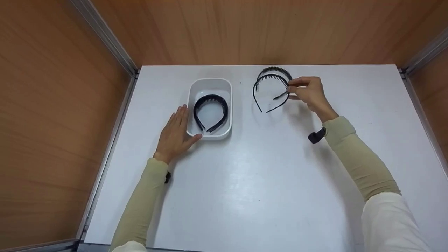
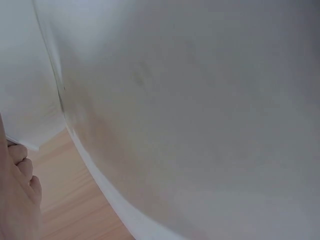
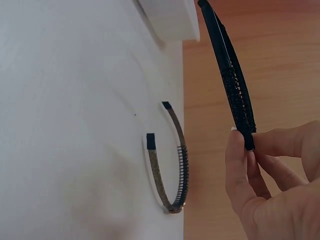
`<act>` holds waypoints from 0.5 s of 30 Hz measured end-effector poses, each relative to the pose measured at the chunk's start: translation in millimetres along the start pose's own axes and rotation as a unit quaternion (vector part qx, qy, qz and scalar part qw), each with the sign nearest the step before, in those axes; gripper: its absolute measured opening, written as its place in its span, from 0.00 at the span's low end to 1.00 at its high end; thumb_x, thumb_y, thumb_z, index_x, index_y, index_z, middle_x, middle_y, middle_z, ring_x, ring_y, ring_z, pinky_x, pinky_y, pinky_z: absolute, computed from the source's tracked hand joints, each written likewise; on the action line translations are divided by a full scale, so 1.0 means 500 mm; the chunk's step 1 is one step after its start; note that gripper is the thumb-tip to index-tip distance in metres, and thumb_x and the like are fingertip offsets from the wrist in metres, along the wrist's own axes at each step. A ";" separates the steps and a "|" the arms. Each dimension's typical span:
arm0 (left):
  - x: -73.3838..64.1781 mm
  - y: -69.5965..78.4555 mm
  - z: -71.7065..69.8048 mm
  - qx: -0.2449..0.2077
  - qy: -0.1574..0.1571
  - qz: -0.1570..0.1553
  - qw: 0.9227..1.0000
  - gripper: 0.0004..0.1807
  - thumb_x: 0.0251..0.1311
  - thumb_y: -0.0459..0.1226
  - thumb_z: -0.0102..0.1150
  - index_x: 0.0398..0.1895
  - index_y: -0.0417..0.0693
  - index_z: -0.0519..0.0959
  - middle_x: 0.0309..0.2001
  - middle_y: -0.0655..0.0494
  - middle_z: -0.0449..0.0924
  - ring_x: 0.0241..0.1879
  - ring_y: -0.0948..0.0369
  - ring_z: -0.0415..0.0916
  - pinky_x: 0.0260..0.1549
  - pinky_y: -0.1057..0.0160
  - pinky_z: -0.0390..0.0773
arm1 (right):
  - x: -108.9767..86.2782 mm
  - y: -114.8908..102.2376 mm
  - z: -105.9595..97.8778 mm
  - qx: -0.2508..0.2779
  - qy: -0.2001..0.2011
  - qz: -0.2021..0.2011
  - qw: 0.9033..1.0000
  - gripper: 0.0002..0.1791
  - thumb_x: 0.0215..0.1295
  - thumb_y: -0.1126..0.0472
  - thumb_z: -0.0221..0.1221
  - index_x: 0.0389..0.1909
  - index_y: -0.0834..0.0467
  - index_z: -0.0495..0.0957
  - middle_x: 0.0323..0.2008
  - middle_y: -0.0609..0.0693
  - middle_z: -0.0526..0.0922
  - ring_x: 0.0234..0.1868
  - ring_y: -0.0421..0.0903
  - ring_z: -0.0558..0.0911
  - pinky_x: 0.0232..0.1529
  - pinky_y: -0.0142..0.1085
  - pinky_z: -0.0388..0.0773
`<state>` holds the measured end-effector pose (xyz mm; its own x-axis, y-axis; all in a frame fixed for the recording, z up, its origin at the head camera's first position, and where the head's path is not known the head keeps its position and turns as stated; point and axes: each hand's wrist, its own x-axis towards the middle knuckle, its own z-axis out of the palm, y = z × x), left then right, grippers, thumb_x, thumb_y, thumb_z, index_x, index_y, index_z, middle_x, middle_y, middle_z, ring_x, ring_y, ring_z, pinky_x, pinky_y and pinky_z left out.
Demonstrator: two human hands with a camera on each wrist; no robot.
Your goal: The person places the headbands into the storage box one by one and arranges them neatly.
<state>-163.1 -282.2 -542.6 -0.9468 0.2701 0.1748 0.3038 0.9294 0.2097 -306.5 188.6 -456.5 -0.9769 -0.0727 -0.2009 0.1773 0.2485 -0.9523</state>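
My right hand [image 1: 309, 92] pinches a black toothed headband [image 1: 254, 93] by its side, between thumb and fingers. The right wrist view shows this band raised off the table, nearly edge-on. Behind it, a brownish headband [image 3: 184, 165] with dark tips lies on the table. My left hand [image 1: 176, 134] rests with straight fingers along the left side of a white container [image 1: 210, 79], thumb at its near corner. Inside lie dark headbands [image 1: 225, 111], closely stacked; their number is hard to tell. In the left wrist view, fingers [image 2: 22, 167] show at the left edge beside blurred white surfaces.
A white tabletop [image 1: 245, 196] carries everything. Wood-grain panels [image 1: 224, 31] with metal frame edges stand at the back and both sides. The container is left of the two separate headbands. A dark wrist device [image 1: 316, 135] sticks out from the right sleeve.
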 end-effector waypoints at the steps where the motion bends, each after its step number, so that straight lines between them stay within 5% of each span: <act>1: 0.000 0.001 0.000 0.002 -0.002 -0.002 1.000 0.61 0.69 0.74 0.46 0.88 0.40 0.45 0.88 0.45 0.44 0.88 0.51 0.41 0.87 0.55 0.43 | -0.001 -0.002 0.004 0.001 -0.003 -0.004 1.000 0.17 0.71 0.71 0.65 0.59 0.69 0.83 0.50 0.54 0.79 0.49 0.47 0.89 0.50 0.35 0.90; 15: -0.005 0.003 0.001 -0.008 0.016 0.008 1.000 0.62 0.69 0.77 0.42 0.87 0.38 0.47 0.87 0.43 0.47 0.87 0.50 0.44 0.87 0.54 0.46 | -0.009 -0.018 0.051 0.023 -0.033 -0.041 0.998 0.14 0.71 0.72 0.65 0.56 0.71 0.84 0.48 0.57 0.80 0.42 0.42 0.90 0.49 0.35 0.90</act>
<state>-160.5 -281.4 -543.1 -0.9382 0.2760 0.2089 0.3203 0.9210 0.2218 -300.7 161.8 -453.1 -0.9788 -0.1544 -0.1344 0.1033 0.1940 -0.9755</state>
